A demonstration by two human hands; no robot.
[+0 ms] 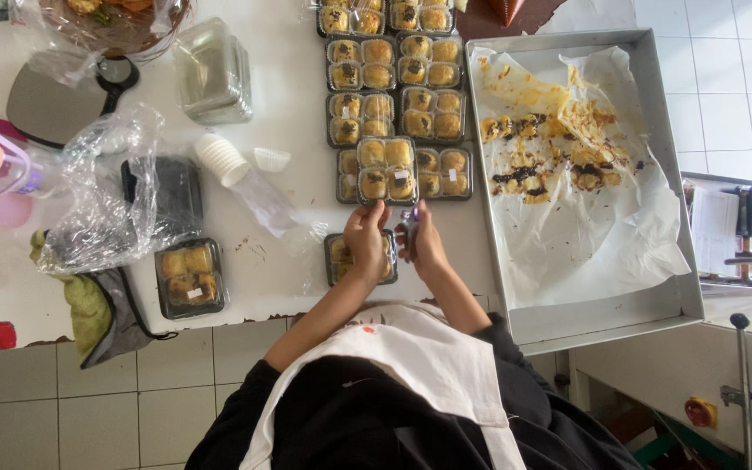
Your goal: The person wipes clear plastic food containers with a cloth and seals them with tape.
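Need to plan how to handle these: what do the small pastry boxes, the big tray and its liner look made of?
Pastry boxes: thin clear plastic, probably; glossy, contents show through. Big tray: metal, likely aluminium or steel; dull grey, straight rigid walls. Liner: white baking paper by the look; creased, crumpled, greasy stains.

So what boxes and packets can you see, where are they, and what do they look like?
Clear plastic box of golden pastries: under both hands, left hand and right hand.
Stacked clear pastry boxes: table centre, rows of square four-packs.
Single box: left, small white sticker.
Empty clear container: upper left.
Crumpled plastic bag: left, see-through.
Metal tray: right, white crumb-strewn paper.
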